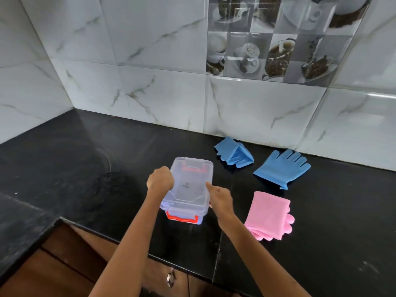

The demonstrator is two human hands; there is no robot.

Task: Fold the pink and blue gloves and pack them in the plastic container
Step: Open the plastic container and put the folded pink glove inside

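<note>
A clear plastic container (188, 189) with its lid on and red latches at both ends stands on the black counter. My left hand (160, 178) grips its left edge. My right hand (219, 198) touches the right edge with the fingers against the lid. Folded pink gloves (267, 215) lie right of the container. A folded blue glove (234, 152) rests near the wall behind the container. Further right, an unfolded blue glove (281, 167) lies flat with its fingers spread toward the wall.
The black counter (85, 163) meets tiled walls at the back and left, forming a corner. Its front edge runs diagonally below the container, with brown cabinet doors (64, 264) and a metal handle (170, 279) underneath.
</note>
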